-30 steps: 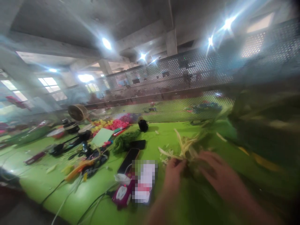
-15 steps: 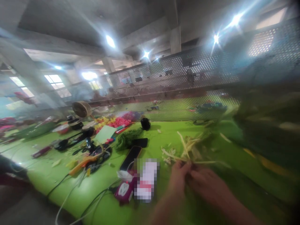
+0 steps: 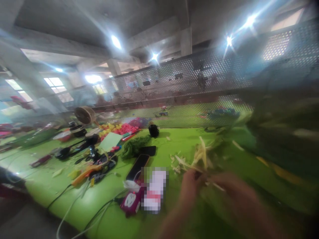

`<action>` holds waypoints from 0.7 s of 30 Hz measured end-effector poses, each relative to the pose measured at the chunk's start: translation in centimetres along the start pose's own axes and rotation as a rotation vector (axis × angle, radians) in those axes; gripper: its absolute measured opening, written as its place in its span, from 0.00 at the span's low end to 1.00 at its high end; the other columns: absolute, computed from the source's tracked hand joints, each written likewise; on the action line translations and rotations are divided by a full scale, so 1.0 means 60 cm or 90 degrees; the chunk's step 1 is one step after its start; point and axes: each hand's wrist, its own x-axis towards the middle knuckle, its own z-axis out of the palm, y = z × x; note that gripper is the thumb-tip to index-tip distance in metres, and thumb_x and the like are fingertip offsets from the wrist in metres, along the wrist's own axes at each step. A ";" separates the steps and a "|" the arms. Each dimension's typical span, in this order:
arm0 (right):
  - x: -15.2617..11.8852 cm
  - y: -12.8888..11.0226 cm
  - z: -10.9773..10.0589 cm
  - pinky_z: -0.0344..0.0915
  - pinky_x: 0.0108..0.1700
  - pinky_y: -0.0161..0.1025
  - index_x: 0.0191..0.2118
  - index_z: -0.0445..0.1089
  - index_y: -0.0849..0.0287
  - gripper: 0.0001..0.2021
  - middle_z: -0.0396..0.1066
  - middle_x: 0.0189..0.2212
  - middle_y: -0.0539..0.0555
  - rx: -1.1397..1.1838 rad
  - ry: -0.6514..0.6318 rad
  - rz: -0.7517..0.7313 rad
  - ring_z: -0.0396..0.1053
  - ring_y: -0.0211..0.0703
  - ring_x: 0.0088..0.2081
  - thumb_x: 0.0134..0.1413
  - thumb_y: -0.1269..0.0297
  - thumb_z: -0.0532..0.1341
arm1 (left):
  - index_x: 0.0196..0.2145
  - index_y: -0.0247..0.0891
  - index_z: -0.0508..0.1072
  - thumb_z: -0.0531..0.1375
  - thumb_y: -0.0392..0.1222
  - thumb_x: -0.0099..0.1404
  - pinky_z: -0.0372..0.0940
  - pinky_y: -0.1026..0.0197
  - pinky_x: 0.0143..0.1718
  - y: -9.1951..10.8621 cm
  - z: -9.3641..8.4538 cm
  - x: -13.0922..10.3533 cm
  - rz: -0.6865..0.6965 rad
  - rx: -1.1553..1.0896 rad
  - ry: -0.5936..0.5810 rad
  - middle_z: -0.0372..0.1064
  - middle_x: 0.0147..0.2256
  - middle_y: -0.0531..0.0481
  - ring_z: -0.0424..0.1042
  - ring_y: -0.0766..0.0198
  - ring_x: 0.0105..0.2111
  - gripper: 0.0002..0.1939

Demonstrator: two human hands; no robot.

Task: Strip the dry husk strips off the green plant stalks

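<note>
in the head view, my left hand (image 3: 189,182) has its thumb and fingers pinched together on pale strips (image 3: 203,151), which lie on the green table (image 3: 181,136) and fan out just beyond my knuckles. my right hand (image 3: 231,182) is close beside it, near a thin pale end poking out between the two; it is too blurred for me to tell whether its fingers are clamped or apart. small pale scraps (image 3: 176,168) lie to the left of the strips, with a purple box (image 3: 131,203) and a dark phone (image 3: 138,167) further left.
</note>
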 end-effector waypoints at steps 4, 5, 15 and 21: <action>0.015 0.013 -0.008 0.69 0.42 0.46 0.32 0.75 0.51 0.12 0.77 0.35 0.53 0.027 0.020 0.099 0.73 0.50 0.39 0.54 0.51 0.60 | 0.34 0.33 0.76 0.67 0.47 0.54 0.67 0.57 0.40 0.008 0.009 -0.005 -0.032 -0.047 -0.030 0.74 0.33 0.45 0.71 0.62 0.32 0.15; 0.017 0.015 -0.009 0.69 0.41 0.45 0.32 0.75 0.52 0.11 0.77 0.35 0.53 0.030 0.014 0.125 0.74 0.50 0.38 0.54 0.52 0.60 | 0.34 0.33 0.76 0.68 0.48 0.53 0.67 0.56 0.42 0.011 0.010 -0.006 -0.037 -0.059 -0.034 0.74 0.33 0.45 0.72 0.61 0.33 0.16; 0.021 -0.002 -0.017 0.65 0.30 0.36 0.29 0.70 0.53 0.11 0.77 0.26 0.48 0.063 -0.046 0.255 0.73 0.43 0.28 0.54 0.53 0.58 | 0.38 0.33 0.76 0.67 0.50 0.54 0.67 0.52 0.45 0.015 0.012 -0.013 -0.050 -0.027 -0.051 0.75 0.38 0.41 0.73 0.57 0.37 0.19; 0.023 0.007 -0.015 0.67 0.34 0.37 0.32 0.71 0.54 0.12 0.78 0.31 0.50 0.095 -0.078 0.266 0.75 0.46 0.33 0.53 0.52 0.58 | 0.34 0.32 0.76 0.67 0.48 0.53 0.68 0.55 0.38 0.007 0.007 -0.007 -0.020 0.001 -0.027 0.75 0.32 0.42 0.72 0.60 0.30 0.16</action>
